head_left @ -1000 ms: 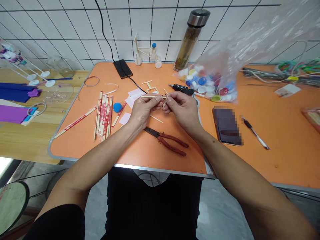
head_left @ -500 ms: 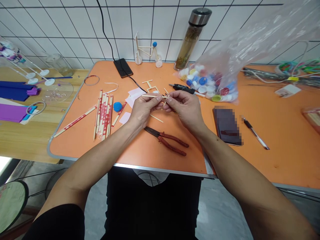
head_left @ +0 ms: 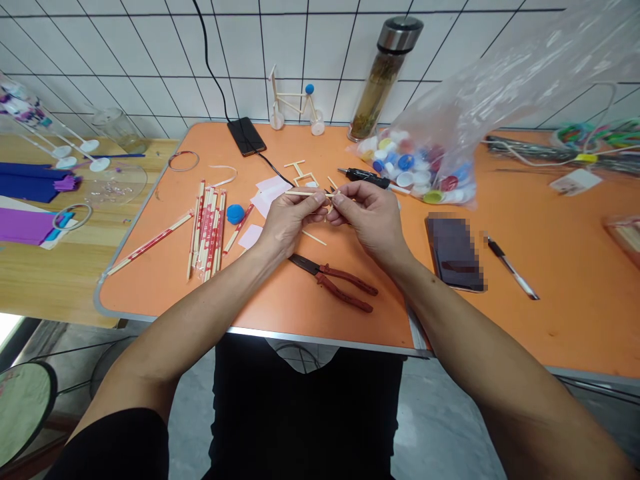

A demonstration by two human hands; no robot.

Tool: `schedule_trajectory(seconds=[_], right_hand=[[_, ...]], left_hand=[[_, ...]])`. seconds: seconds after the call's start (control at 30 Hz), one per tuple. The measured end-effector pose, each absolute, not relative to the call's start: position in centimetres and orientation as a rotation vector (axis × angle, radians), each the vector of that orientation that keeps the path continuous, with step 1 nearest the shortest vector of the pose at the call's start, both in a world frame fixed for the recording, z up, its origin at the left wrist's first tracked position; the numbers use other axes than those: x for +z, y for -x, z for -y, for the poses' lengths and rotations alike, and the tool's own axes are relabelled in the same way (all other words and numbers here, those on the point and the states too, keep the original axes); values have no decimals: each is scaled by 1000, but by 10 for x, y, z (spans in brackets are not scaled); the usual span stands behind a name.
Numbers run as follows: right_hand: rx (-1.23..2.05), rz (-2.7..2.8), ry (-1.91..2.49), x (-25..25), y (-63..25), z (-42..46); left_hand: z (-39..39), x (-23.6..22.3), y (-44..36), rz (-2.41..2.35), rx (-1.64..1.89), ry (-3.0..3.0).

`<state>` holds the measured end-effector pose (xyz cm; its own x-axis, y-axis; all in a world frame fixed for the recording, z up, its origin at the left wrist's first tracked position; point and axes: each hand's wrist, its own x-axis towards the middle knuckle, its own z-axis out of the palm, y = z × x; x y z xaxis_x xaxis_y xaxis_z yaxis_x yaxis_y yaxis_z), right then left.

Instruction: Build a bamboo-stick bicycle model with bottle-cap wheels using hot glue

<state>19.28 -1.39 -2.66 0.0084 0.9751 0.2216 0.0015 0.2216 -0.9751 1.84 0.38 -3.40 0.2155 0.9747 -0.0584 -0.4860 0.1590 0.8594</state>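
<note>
An orange counter [head_left: 350,323] is standing against white wall tiles [head_left: 330,40], a grey floor showing below. At the frame's centre, a thin pale stick [head_left: 301,193] is lying nearly level, the left hand [head_left: 293,217] pinching it, the right hand's [head_left: 365,213] grip closing narrowly at its end.

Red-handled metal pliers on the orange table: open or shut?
Partly open: the red-handled metal pliers lie with their handles spread apart in a V; the jaws' gap is too small to tell.
</note>
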Motion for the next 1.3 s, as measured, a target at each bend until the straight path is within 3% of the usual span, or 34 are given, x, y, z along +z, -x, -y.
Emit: schedule_trajectory(seconds=[1.3], right_hand=[[1177,1305,995,-26,-200,10]], left_hand=[[-5,-34,-15,-754,1154,-835]])
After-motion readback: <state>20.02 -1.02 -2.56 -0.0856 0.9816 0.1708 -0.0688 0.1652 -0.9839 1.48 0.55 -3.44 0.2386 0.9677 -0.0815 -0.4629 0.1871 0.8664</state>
